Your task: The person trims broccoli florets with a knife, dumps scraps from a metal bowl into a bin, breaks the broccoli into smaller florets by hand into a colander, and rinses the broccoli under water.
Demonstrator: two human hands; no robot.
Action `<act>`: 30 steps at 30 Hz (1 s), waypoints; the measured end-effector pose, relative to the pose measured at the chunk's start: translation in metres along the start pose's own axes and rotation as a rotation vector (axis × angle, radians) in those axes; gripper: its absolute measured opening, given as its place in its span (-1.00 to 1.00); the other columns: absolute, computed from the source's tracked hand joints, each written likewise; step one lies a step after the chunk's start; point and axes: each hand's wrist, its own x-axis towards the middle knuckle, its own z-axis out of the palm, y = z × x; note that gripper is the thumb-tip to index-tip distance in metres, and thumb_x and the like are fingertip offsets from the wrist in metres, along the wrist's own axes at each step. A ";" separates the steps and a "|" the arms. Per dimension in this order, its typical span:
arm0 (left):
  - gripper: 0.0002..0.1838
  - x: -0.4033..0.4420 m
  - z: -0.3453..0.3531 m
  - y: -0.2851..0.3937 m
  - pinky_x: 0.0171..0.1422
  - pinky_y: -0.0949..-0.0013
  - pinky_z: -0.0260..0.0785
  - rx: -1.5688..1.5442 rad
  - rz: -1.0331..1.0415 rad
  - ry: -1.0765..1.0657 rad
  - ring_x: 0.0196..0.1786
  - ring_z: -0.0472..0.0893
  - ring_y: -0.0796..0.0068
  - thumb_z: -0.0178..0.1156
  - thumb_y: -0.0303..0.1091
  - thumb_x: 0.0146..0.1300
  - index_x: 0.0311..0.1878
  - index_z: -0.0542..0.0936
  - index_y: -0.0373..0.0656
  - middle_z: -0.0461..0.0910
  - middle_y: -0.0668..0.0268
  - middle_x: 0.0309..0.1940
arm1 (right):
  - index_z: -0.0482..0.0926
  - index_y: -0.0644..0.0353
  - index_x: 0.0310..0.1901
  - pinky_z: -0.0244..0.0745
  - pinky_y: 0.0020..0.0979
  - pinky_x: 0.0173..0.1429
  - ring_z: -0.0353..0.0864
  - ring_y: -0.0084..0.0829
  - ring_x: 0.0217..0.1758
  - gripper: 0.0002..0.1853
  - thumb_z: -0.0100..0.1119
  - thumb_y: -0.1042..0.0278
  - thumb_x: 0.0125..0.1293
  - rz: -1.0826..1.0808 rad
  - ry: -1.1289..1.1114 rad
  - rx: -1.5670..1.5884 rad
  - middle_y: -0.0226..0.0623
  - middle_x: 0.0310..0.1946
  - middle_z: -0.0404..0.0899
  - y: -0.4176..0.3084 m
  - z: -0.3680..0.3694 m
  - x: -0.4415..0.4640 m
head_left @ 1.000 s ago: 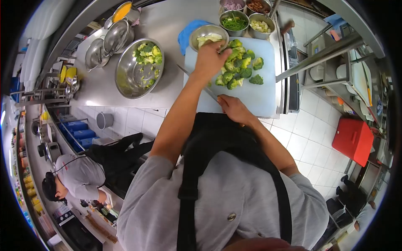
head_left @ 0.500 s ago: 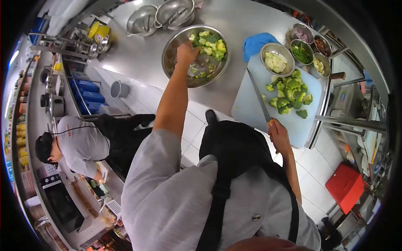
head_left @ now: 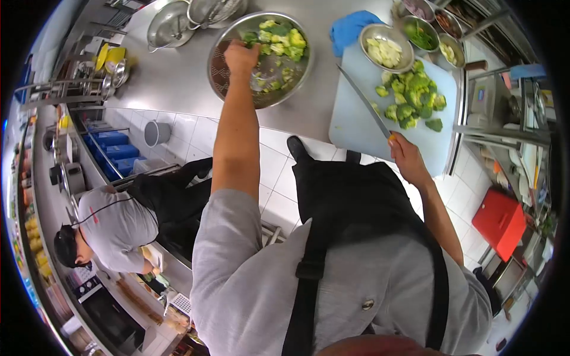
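My left hand (head_left: 241, 58) reaches into the big steel bowl (head_left: 215, 78), its fingers closed at the left side of the broccoli florets (head_left: 285, 41); what they hold, if anything, is hidden. In my right hand (head_left: 407, 156) is the orange handle of a long knife (head_left: 367, 105), whose blade lies over the pale blue cutting board (head_left: 356, 127), tip pointing away from me. A pile of cut broccoli (head_left: 415, 95) rests on the board. At the board's far edge stands a small steel bowl with pale cut pieces (head_left: 383, 52).
A blue cloth (head_left: 355, 31) lies beside the board. Small bowls with green strips (head_left: 420, 33) and other cut food stand at the back right. Empty steel bowls (head_left: 172, 26) sit at the back left. A co-worker (head_left: 119, 228) bends over another counter at left.
My left hand has gone from the small bowl at the board to the big steel bowl on the left. The knife stays in my right hand. The view has shifted.
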 end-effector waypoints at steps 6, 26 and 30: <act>-0.52 -0.066 -0.075 0.052 0.12 0.21 0.72 -1.210 -0.299 -0.080 -0.05 0.76 0.32 0.45 -0.46 0.33 0.29 0.60 -0.34 0.75 0.16 -0.05 | 0.53 0.27 0.18 0.51 -0.06 -0.13 0.66 0.09 -0.29 -0.68 0.02 0.19 0.67 -0.088 0.031 0.018 0.06 -0.41 0.59 0.016 -0.002 0.002; -0.71 -0.301 -0.016 0.185 -0.10 0.47 0.60 -0.856 -0.167 -0.354 -0.27 0.76 0.51 0.57 -0.45 0.27 -0.09 0.73 -0.49 0.81 0.15 -0.30 | 0.57 0.26 0.24 0.53 -0.03 0.04 0.69 0.18 -0.09 -0.61 -0.01 0.12 0.69 -0.054 -0.060 0.166 0.14 -0.20 0.71 0.025 -0.026 -0.037; -0.71 -0.300 -0.015 0.185 -0.16 0.47 0.61 -0.869 -0.199 -0.366 -0.31 0.76 0.48 0.57 -0.45 0.27 -0.13 0.72 -0.50 0.80 0.10 -0.31 | 0.57 0.28 0.23 0.52 -0.03 0.02 0.68 0.19 -0.11 -0.62 -0.02 0.15 0.69 -0.050 -0.071 0.186 0.14 -0.20 0.70 0.031 -0.028 -0.044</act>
